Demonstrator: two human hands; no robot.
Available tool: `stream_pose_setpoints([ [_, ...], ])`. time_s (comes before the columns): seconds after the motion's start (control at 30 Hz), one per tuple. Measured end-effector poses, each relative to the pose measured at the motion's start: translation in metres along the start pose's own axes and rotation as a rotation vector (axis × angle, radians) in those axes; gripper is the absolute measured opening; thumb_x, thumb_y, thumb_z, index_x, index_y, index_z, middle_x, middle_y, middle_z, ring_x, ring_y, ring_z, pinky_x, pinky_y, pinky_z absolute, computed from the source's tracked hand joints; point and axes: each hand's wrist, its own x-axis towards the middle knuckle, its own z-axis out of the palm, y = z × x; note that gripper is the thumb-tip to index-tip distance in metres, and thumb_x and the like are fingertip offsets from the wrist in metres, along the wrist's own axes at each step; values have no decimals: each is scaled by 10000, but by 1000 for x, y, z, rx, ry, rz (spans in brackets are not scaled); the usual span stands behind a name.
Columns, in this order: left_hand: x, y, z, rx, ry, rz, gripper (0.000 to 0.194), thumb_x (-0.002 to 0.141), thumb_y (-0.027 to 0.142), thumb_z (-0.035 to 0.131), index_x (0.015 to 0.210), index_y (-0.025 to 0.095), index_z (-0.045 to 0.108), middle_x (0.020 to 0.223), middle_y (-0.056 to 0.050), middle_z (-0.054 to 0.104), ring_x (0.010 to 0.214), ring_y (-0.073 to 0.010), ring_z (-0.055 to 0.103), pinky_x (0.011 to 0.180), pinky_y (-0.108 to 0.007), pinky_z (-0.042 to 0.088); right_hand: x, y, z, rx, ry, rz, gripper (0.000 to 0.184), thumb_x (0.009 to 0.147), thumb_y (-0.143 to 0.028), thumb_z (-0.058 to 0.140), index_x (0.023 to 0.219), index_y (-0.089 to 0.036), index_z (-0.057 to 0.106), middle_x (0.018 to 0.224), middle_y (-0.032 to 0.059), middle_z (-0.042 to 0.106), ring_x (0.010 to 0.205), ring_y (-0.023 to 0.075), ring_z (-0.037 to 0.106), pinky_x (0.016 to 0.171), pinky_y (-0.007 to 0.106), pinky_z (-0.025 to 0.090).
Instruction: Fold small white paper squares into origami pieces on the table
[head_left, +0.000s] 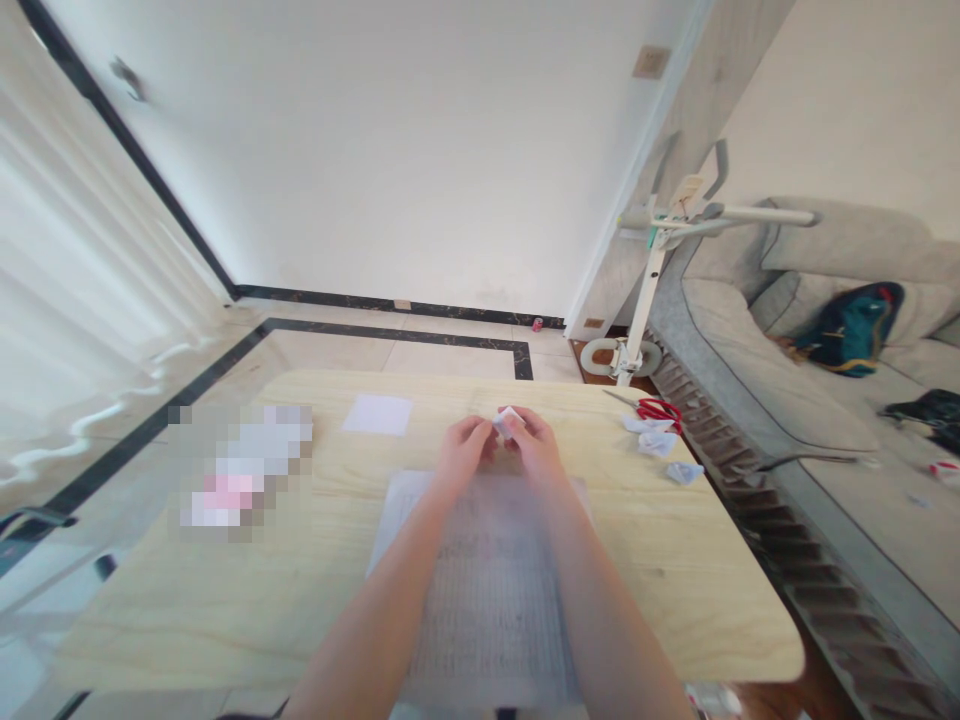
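My left hand and my right hand meet above the middle of a light wooden table. Both pinch a small folded piece of white paper between their fingertips. Under my forearms lies a translucent cutting mat with a printed grid. A square white sheet lies flat on the table to the far left of my hands.
Red-handled scissors and several crumpled paper scraps lie at the table's right edge. A blurred-out object sits on the left. A grey sofa with a dark backpack stands right, beside a white exercise machine.
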Motion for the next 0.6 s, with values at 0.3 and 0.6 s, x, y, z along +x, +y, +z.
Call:
stream_pose_setpoints([
  [0.3, 1, -7, -1, 0, 17, 43, 225, 729, 286, 462, 546, 163, 506, 480, 21, 455, 466, -95, 441, 441, -204, 341, -2, 2, 1, 14, -89, -9, 313, 638, -278, 681, 944, -211, 683, 846, 36, 665, 695, 147, 572, 658, 287, 471],
  [0.6, 3, -6, -1, -66, 41, -16, 222, 734, 319, 479, 587, 160, 527, 507, 20, 477, 458, -99, 463, 429, -211, 370, -1, 1, 1, -140, -76, -89, 254, 671, -186, 562, 870, -217, 717, 891, 29, 696, 834, 193, 610, 787, 342, 470],
])
